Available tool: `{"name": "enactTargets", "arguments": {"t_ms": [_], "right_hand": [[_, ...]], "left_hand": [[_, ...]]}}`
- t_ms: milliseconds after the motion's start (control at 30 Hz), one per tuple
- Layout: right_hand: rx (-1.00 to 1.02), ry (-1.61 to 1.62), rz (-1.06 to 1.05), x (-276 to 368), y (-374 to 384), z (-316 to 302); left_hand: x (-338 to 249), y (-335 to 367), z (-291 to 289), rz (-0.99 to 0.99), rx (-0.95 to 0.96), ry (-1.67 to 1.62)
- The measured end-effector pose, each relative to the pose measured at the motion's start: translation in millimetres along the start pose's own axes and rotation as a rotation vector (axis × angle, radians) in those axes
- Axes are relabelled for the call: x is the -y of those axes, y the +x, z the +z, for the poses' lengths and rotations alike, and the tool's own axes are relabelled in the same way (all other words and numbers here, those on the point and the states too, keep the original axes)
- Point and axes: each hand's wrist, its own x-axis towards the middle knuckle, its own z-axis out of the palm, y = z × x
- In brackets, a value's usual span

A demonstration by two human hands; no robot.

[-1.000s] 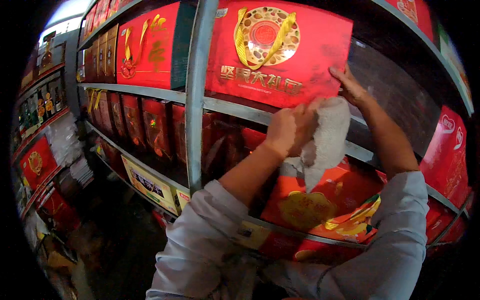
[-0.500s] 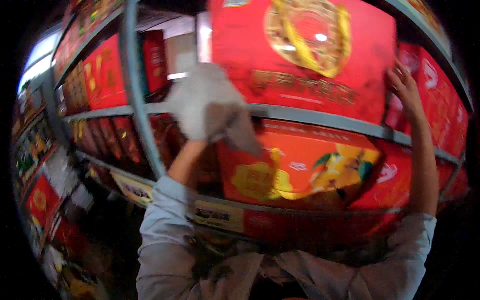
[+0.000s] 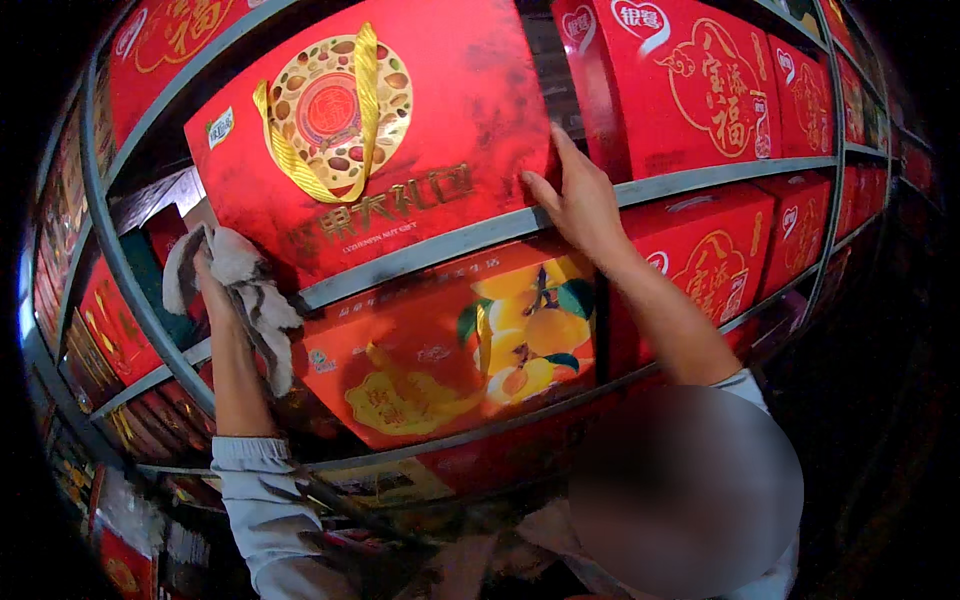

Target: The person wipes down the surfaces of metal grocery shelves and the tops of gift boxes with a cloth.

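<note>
A big red gift box (image 3: pixel 470 120) with a yellow ribbon handle and a round picture of nuts sits tilted on a metal shelf. At its lower left corner, my left hand (image 3: pixel 208 268) is closed on a grey-white cloth (image 3: pixel 245 265), which hangs over it and hides most of its fingers. My right hand (image 3: pixel 580 195) grips the box's right edge, thumb on the front and fingers along the side. Dark smudges show on the box's front. Below it, on the lower shelf, stands an orange-red fruit gift box (image 3: pixel 420 340) with a yellow ribbon.
Red cartons (image 3: pixel 690 90) fill the shelf to the right, with more red cartons (image 3: pixel 700 240) below. A grey shelf rail (image 3: pixel 440 247) runs under the big box. An upright post (image 3: pixel 130 270) stands left of my left hand. Other boxes (image 3: pixel 115 320) sit beyond it.
My view has turned right, so the boxes appear farther left and tilted. The cloth is now at the big box's lower left corner. My right hand stays at the box's right edge, lower down.
</note>
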Motion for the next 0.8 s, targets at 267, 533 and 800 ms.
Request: {"name": "enactTargets", "arguments": {"t_ms": [267, 533, 800], "right_hand": [[-0.127, -0.161, 0.1, -18, 3, -18], [-0.114, -0.234, 0.05, -20, 1, -19], [-0.139, -0.155, -0.028, -33, -2, -20]], "left_hand": [[-9, -55, 63, -0.053, -0.054, 0.008], [3, -59, 57, -0.005, -0.114, 0.064], [12, -54, 46, 0.049, -0.124, 0.145]]}}
